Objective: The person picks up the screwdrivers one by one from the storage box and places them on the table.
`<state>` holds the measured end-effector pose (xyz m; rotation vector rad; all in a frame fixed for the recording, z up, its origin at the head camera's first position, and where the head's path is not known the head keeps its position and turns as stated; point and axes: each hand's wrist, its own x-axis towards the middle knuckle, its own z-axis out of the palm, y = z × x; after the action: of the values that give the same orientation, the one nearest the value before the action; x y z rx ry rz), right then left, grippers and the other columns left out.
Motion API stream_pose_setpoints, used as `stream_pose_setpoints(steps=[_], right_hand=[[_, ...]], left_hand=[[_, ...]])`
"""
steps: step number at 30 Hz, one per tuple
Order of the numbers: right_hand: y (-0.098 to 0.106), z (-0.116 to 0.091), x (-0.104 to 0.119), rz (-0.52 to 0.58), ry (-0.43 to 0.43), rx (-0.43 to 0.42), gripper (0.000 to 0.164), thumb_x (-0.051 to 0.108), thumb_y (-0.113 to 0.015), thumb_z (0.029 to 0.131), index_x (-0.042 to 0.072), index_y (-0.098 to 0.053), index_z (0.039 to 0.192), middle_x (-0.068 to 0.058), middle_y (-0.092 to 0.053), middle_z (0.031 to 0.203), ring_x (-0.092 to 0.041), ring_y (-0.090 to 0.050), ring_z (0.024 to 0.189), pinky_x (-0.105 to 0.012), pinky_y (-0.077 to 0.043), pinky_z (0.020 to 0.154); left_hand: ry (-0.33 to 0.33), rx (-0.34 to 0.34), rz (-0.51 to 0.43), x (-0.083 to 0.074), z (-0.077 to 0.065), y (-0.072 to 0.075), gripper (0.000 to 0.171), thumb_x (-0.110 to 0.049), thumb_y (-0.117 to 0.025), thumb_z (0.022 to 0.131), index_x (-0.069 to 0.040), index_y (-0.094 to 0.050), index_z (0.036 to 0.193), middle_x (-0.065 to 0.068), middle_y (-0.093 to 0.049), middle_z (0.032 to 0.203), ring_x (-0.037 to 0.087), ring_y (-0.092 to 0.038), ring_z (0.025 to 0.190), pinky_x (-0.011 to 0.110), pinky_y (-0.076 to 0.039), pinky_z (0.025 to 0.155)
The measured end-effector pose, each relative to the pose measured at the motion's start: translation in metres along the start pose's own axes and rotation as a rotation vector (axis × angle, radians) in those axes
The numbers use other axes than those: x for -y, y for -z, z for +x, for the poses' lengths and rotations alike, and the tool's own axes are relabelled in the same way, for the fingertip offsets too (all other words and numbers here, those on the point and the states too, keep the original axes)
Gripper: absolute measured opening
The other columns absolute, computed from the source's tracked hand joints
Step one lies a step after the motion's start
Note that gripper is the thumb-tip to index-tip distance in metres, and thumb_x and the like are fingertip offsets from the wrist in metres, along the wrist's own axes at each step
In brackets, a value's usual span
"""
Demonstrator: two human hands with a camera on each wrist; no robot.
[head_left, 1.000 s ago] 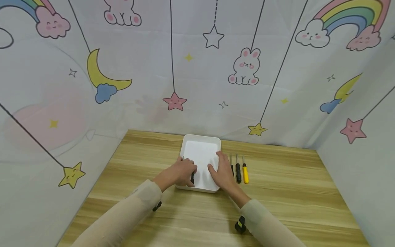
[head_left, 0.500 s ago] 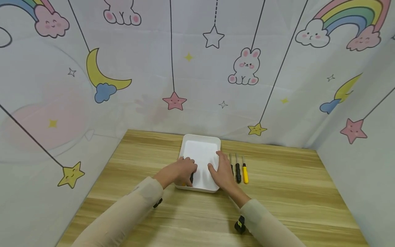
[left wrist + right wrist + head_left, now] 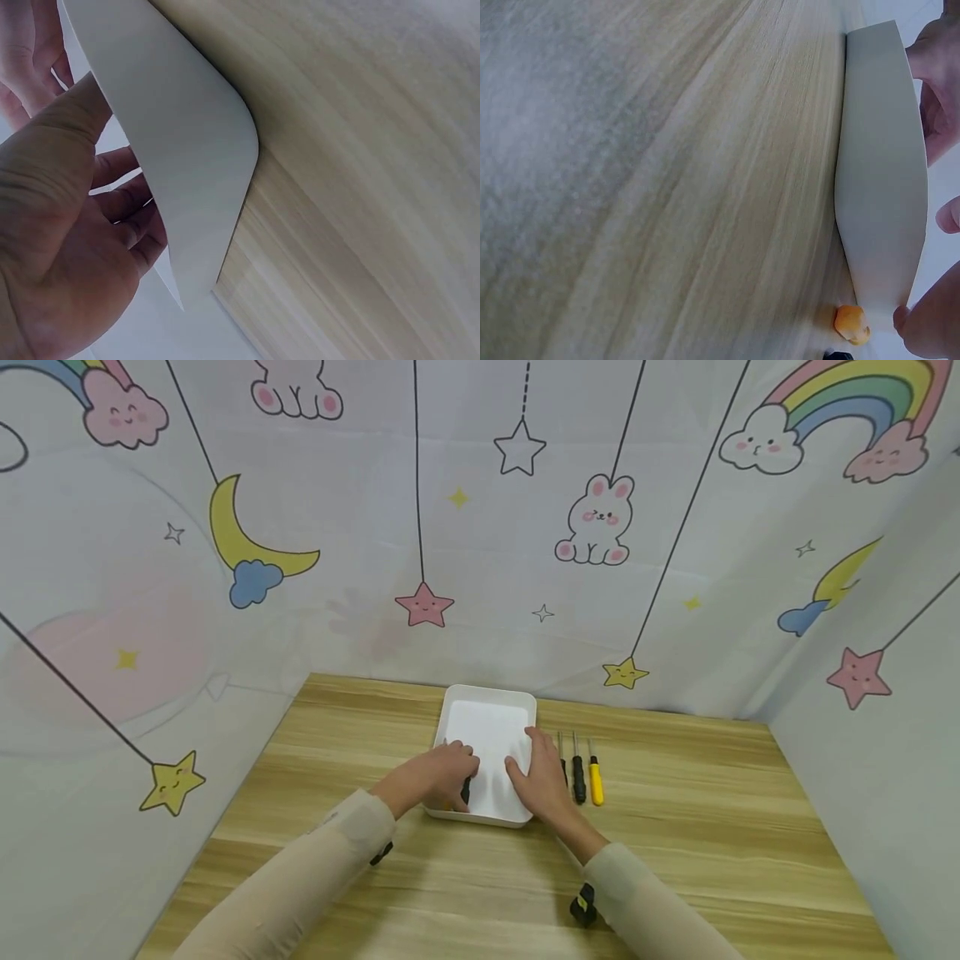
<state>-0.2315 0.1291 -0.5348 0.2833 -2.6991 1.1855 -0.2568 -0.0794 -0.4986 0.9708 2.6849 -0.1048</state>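
Observation:
A white rectangular tray lies on the wooden table. My left hand reaches into its near left part, with fingers curled round a black-handled screwdriver mostly hidden below the palm. A bit of yellow shows beside it near the tray's front edge. From the left wrist view, my thumb and fingers dip behind the tray wall, which hides what they hold. At the tray's right rim rests my right hand, thumb spread over the inside. The right wrist view has a fingertip right at the rim.
Right of the tray, a black screwdriver and a yellow screwdriver lie side by side, with another black one partly behind my right hand. Printed white cloth encloses the table at the back and sides.
My left hand shifts only slightly within the tray, and a little yellow has come into sight beside it. My right hand and the tray stay put.

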Motion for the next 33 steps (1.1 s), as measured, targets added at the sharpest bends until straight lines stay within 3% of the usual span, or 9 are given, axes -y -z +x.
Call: stream_pose_setpoints(steps=[5,11,22,33], right_hand=[[-0.001,0.0,0.0,-0.01,0.004,0.004,0.064,0.024,-0.068,0.102,-0.004,-0.043,0.154,-0.026,-0.044,0.157,-0.042,-0.046,0.143,-0.058,-0.04,0.117],[0.0,0.0,0.0,-0.017,-0.011,0.0,0.064,0.025,-0.068,0.102,-0.002,-0.044,0.154,-0.025,-0.046,0.155,-0.042,-0.049,0.139,-0.058,-0.042,0.116],[0.0,0.002,0.003,-0.024,-0.009,0.009,0.064,0.024,-0.069,0.102,-0.002,-0.044,0.154,-0.025,-0.046,0.155,-0.042,-0.05,0.139,-0.058,-0.043,0.115],[0.002,0.004,0.003,-0.029,-0.023,0.02,0.065,0.025,-0.069,0.102,0.0,-0.043,0.156,-0.023,-0.048,0.153,-0.041,-0.051,0.137,-0.059,-0.045,0.113]], left_hand=[[-0.006,-0.01,0.013,0.0,0.001,0.001,0.058,-0.057,-0.09,0.079,-0.012,-0.067,0.109,0.003,-0.062,0.108,0.02,-0.055,0.1,0.043,-0.053,0.102],[-0.016,-0.058,0.012,0.002,0.001,0.005,0.066,-0.06,-0.088,0.079,-0.011,-0.069,0.119,0.005,-0.064,0.115,0.022,-0.056,0.104,0.037,-0.053,0.094],[-0.063,-0.164,0.01,0.008,-0.002,0.015,0.063,-0.059,-0.087,0.081,-0.013,-0.069,0.12,0.005,-0.065,0.116,0.022,-0.056,0.105,0.035,-0.053,0.095],[-0.056,-0.18,-0.05,0.017,-0.006,0.023,0.061,-0.055,-0.088,0.082,-0.011,-0.07,0.119,0.004,-0.064,0.111,0.022,-0.057,0.103,0.037,-0.053,0.092]])
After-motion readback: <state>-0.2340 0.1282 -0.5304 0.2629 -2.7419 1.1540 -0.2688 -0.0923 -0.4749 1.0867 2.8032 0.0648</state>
